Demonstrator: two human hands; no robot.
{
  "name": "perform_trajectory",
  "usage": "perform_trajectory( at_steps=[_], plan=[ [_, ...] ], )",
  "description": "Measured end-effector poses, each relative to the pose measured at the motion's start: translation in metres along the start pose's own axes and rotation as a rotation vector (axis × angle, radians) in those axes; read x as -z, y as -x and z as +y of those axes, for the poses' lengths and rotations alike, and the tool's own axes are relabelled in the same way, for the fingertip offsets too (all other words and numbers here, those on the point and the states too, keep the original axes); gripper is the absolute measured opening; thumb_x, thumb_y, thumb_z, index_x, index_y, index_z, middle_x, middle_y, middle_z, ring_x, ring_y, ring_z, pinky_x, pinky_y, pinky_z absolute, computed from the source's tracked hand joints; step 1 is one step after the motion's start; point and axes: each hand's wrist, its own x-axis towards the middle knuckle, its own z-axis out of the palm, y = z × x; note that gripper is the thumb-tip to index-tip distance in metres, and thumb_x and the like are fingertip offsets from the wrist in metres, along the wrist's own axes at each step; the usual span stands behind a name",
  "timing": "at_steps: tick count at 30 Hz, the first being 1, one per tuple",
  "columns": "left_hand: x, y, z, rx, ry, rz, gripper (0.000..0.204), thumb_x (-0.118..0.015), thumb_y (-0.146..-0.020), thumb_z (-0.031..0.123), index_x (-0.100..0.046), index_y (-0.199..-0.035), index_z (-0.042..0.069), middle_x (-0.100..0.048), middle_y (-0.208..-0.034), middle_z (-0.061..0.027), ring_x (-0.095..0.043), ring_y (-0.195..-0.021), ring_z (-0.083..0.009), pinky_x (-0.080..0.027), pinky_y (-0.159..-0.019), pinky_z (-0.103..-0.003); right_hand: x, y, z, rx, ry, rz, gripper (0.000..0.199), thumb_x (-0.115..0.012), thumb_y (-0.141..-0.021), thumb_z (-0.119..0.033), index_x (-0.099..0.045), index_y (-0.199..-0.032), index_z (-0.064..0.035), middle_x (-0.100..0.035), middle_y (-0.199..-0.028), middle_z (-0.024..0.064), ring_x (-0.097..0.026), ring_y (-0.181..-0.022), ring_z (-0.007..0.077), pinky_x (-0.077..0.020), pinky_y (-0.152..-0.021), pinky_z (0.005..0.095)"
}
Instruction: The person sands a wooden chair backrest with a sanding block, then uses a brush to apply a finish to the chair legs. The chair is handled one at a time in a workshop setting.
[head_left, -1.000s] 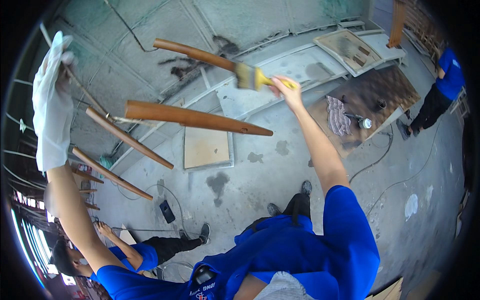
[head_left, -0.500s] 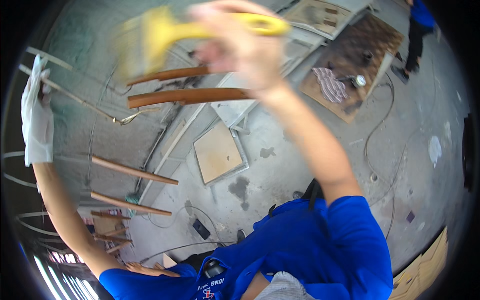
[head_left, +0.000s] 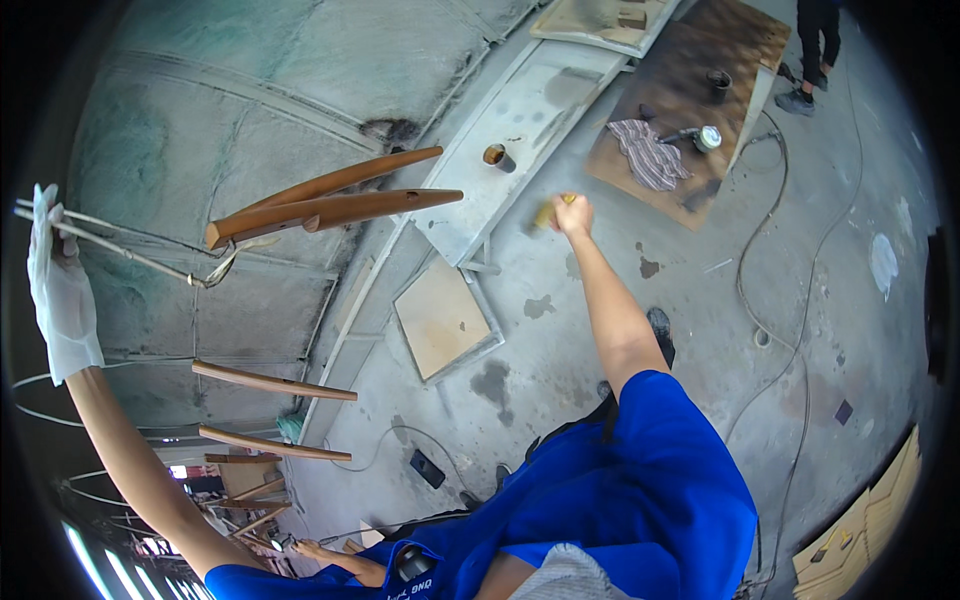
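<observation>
My left hand (head_left: 62, 290), in a white glove, is raised at the far left. Its fingers are closed around a pale hanging wire (head_left: 120, 243). From the wire's knotted end hang two curved brown wooden pieces (head_left: 370, 207), shaped like chair legs. Out to the right and lower, my right hand (head_left: 574, 216) is bare and grips a yellow-handled paint brush (head_left: 545, 215), bristles toward the left. The brush is apart from the wood. Left of it, a dark cup with brown liquid (head_left: 498, 158) stands on a long grey bench (head_left: 465, 210).
Two more wooden legs (head_left: 275, 380) hang nearer. A stained board (head_left: 640, 100) carries a striped cloth (head_left: 650, 155), a spray gun (head_left: 707, 139) and a dark cup (head_left: 718, 86). Hoses (head_left: 742, 270) cross the floor. A person (head_left: 815, 50) stands at the upper right; another person's arm (head_left: 345, 565) shows below.
My right hand has swung down and away from the hanging wood with the brush, toward the bench side. The hanging pieces have turned slightly, and my left hand keeps its hold on the wire.
</observation>
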Motion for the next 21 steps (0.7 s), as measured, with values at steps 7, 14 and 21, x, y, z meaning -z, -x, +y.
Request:
perform_trajectory(
  at_steps=[7, 14, 21],
  plan=[
    [-0.031, 0.0, -0.002, -0.001, 0.009, -0.02, 0.045, -0.049, -0.119, 0.027, -0.06, -0.157, 0.005, -0.069, -0.143, -0.0013, -0.057, -0.11, -0.006, -0.041, -0.095, -0.021, 0.041, 0.076, -0.133, 0.454, -0.454, 0.364, 0.026, -0.073, -0.103, -0.026, -0.077, -0.097, -0.0008, -0.066, -0.062, 0.0033, -0.06, -0.051, 0.012, -0.0446, -0.049, 0.0308],
    [-0.061, -0.027, -0.003, 0.033, 0.098, -0.031, 0.044, -0.054, -0.118, 0.031, -0.065, -0.152, 0.005, -0.075, -0.124, -0.0012, -0.052, -0.09, -0.006, -0.043, -0.085, -0.02, 0.03, 0.168, -0.342, 0.651, -1.404, -0.563, 0.031, -0.074, -0.104, -0.029, -0.071, -0.114, 0.0008, -0.07, -0.072, 0.012, -0.059, -0.049, 0.0145, -0.0429, -0.041, 0.0257],
    [-0.137, 0.012, 0.028, -0.118, -0.219, 0.19, 0.049, -0.066, -0.11, 0.043, -0.073, -0.143, 0.007, -0.078, -0.111, 0.0003, -0.055, -0.088, -0.0067, -0.043, -0.084, -0.022, -0.02, 0.021, -0.117, 0.134, -1.274, -0.337, 0.029, -0.08, -0.1, -0.029, -0.07, -0.118, -0.0079, -0.068, -0.086, -0.0003, -0.061, -0.059, 0.0096, -0.0431, -0.045, 0.0246]
  ],
)
